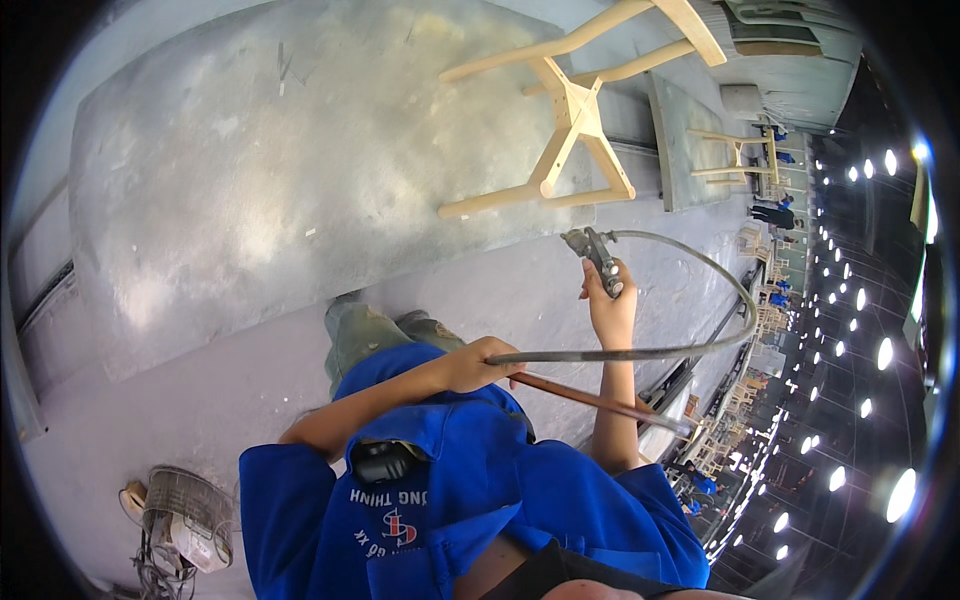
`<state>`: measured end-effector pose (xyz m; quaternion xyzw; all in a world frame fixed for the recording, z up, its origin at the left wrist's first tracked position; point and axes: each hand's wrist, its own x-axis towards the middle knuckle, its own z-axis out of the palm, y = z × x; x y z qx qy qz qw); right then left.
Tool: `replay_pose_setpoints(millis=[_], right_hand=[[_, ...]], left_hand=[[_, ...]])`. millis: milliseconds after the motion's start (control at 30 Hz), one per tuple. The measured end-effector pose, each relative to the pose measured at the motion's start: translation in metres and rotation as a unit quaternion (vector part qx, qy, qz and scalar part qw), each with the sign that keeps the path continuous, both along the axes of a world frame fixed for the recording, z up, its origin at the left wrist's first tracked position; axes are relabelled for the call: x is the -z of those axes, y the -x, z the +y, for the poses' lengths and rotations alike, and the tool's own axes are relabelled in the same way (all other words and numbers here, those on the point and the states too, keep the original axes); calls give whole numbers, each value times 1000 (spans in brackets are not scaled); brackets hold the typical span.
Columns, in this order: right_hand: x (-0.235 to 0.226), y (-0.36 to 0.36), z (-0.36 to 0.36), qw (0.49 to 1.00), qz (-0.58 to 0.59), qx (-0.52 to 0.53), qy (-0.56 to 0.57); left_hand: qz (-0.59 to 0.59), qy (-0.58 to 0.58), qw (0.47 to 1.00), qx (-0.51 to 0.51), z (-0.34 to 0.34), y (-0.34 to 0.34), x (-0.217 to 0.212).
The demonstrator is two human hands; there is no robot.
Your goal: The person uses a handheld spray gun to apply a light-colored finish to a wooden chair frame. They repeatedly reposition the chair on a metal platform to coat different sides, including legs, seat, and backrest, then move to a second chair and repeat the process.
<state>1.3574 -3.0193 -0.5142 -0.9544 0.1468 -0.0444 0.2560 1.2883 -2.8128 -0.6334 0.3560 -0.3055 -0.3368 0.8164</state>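
My right hand (612, 298) is closed around the handle of a metal spray gun (597, 258), whose head points up toward the board. A grey hose (742, 290) loops from the gun out to the right and back to my left hand (470, 365). That hand is wrapped round the hose in front of my body. A reddish-brown tube (590, 394) also runs rightward from beside my left hand. Beyond the gun, a pale wooden chair frame (577, 108) with crossed rails rests at the right part of a large grey board (300, 180). Neither hand touches the frame.
A wire basket (190, 515) with cords stands on the floor at lower left. Farther right, another grey board (678, 150) carries a second wooden frame (738, 155). A person in dark clothes (775, 217) and several chairs are in the distance, under many lamps.
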Motion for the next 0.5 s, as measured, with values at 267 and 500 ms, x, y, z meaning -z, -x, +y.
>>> replay_pose_setpoints(millis=[267, 500], right_hand=[[-20, -68, -20, 998, -41, -39, 32], [30, -147, -15, 974, -146, -87, 149]], left_hand=[[25, -69, 995, 70, -13, -6, -1], [54, -53, 997, -30, -9, -10, 2]])
